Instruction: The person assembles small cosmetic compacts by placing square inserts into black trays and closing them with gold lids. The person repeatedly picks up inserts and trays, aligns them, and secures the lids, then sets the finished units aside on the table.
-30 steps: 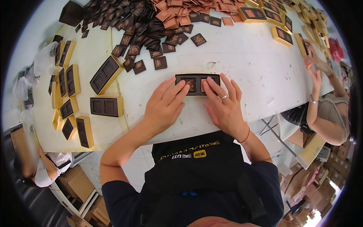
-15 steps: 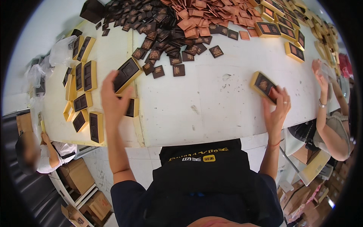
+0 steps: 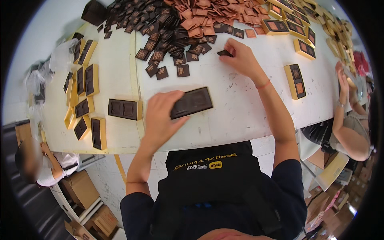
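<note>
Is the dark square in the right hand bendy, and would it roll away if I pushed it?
The dark square, pinched in the right hand, shows no visible sag, so it's probably stiff. It looks small and thin, so likely light. Flat on the table, it would probably slide rather than roll, because similar squares have straight sides.

Dark-brown tray (image 3: 195, 102), near-black square (image 3: 225, 53) — copper squares (image 3: 208, 20) — white table (image 3: 236, 124).

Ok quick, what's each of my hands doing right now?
Left hand: closed around one end of a box.
Right hand: closed, pinching a dark square.
</note>
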